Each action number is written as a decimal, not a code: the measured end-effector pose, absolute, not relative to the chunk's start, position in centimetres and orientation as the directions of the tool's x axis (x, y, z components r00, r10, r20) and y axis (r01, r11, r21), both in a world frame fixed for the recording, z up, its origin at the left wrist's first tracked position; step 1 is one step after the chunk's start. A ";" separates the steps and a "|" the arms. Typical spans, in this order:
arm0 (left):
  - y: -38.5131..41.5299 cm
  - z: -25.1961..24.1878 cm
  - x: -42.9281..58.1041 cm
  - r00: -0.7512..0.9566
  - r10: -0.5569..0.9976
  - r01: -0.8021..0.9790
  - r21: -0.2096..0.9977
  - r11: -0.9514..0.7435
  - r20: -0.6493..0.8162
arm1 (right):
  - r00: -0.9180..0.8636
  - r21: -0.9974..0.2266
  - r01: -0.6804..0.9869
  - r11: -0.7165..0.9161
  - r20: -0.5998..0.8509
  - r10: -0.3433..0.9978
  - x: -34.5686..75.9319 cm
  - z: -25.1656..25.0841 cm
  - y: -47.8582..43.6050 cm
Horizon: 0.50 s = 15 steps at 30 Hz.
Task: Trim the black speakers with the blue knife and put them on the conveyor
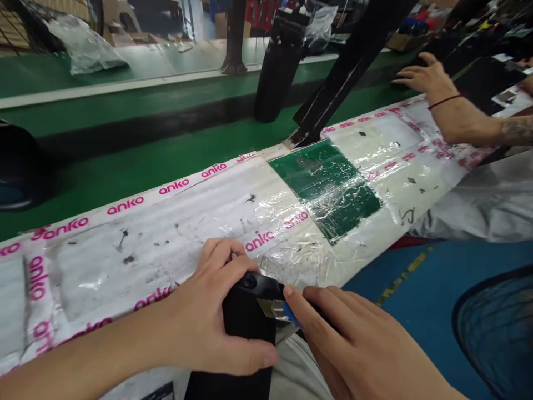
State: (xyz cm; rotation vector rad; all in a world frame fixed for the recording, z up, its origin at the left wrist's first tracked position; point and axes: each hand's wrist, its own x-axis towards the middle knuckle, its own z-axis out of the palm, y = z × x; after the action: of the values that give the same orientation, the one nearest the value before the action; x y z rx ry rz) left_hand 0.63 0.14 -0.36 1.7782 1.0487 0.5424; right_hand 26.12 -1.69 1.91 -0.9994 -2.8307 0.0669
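Observation:
My left hand (220, 311) is wrapped over a long black part (250, 319) at the near edge of the table, thumb on one side and fingers on the other. The part's far end is rounded and carries a small round detail, perhaps a button or hole. My right hand (350, 339) is closed around a small blue tool (290, 314) with a shiny metal tip. That tip lies against or just over the black part below its rounded end; contact cannot be told. My right index fingertip is at the part's far end. Most of the tool is hidden in my fingers.
A table edge strip (200, 205) covered with white sheet and pink-lettered tape runs across, with a green patch (328, 189). Beyond it are a green bench, a black cylinder (277, 72) and a slanted black post (353, 61). Another person's hand (433, 78) is at right.

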 end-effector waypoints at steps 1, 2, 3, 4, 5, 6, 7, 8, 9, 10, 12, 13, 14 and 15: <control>0.3 -0.4 0.7 0.543 0.838 0.384 0.903 -0.190 -0.054 | -0.773 -0.070 0.622 0.780 0.104 0.626 26.1 2.0 -1.7; 0.5 -0.4 0.8 0.552 0.833 0.356 0.911 -0.210 -0.024 | -0.778 -0.063 0.618 0.784 0.092 0.621 26.1 2.0 -1.7; 0.7 -0.4 0.8 0.557 0.830 0.331 0.917 -0.221 -0.001 | -0.782 -0.062 0.613 0.787 0.089 0.616 26.1 2.1 -1.7; 0.8 -0.4 0.9 0.561 0.828 0.313 0.922 -0.227 0.014 | -0.787 -0.060 0.608 0.792 0.089 0.611 26.1 2.2 -1.7; 0.9 -0.3 0.9 0.562 0.827 0.304 0.925 -0.226 0.017 | -0.790 -0.057 0.605 0.794 0.087 0.607 26.0 2.3 -1.6; 1.0 -0.3 1.0 0.561 0.828 0.304 0.927 -0.219 0.011 | -0.792 -0.051 0.602 0.797 0.089 0.604 26.0 2.4 -1.5; 1.0 -0.3 1.0 0.561 0.828 0.309 0.927 -0.211 0.001 | -0.794 -0.047 0.601 0.798 0.082 0.603 25.9 2.4 -1.5; 1.0 -0.2 1.0 0.559 0.829 0.313 0.928 -0.203 -0.008 | -0.794 -0.044 0.601 0.798 0.075 0.603 25.8 2.5 -1.4; 1.0 -0.2 1.0 0.557 0.830 0.319 0.928 -0.194 -0.018 | -0.795 -0.044 0.601 0.798 0.068 0.602 25.7 2.6 -1.4; 0.9 -0.2 1.0 0.557 0.830 0.320 0.929 -0.186 -0.025 | -0.796 -0.048 0.600 0.799 0.060 0.602 25.7 2.7 -1.4; 0.9 -0.1 1.0 0.558 0.829 0.318 0.932 -0.176 -0.034 | -0.792 -0.057 0.606 0.793 0.043 0.609 25.7 2.9 -1.4; 0.9 -0.1 1.0 0.560 0.828 0.318 0.932 -0.173 -0.037 | -0.787 -0.057 0.611 0.789 0.053 0.614 25.7 3.0 -1.4; 0.9 -0.1 1.0 0.560 0.828 0.320 0.932 -0.170 -0.041 | -0.782 -0.056 0.617 0.785 0.066 0.619 25.8 3.0 -1.4; 0.9 -0.1 1.0 0.559 0.828 0.324 0.931 -0.169 -0.044 | -0.775 -0.054 0.624 0.780 0.084 0.626 25.9 3.1 -1.4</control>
State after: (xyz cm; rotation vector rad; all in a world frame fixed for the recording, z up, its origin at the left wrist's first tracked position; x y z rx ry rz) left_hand 1.02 0.89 -0.07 1.7429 0.9601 0.5995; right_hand 25.85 -1.39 3.07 -1.0105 -2.8716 0.0357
